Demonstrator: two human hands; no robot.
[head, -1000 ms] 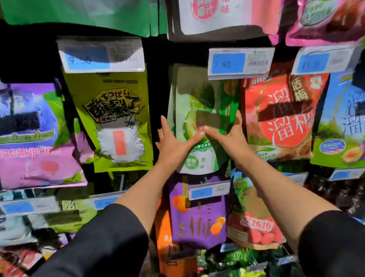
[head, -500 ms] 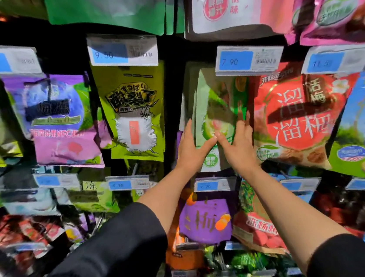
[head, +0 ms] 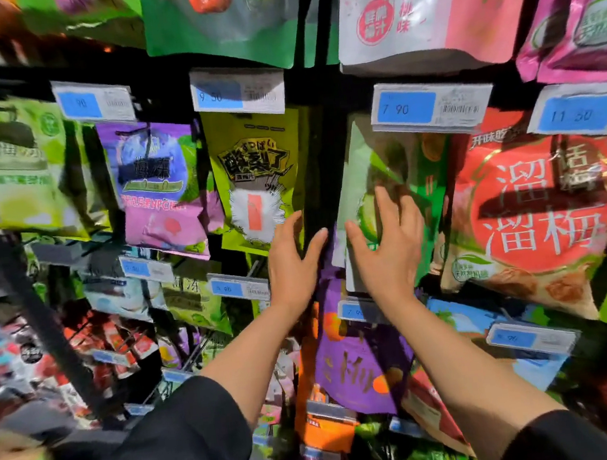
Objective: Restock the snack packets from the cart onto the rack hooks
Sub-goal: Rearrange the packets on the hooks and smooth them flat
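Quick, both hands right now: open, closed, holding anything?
Left hand: open, fingers straight, holding nothing.
Right hand: open, flat against the light green packet, no grip.

Black sleeves pushed up, bare forearms, no rings

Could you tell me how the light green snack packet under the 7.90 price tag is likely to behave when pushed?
The light green glossy snack packet hangs from above with its bottom free, so it would probably swing back or twist rather than resist. Its shiny film looks slippery, so the right hand, lying flat on it, may slide. It seems light and pliable, likely crumpling slightly under pressure.
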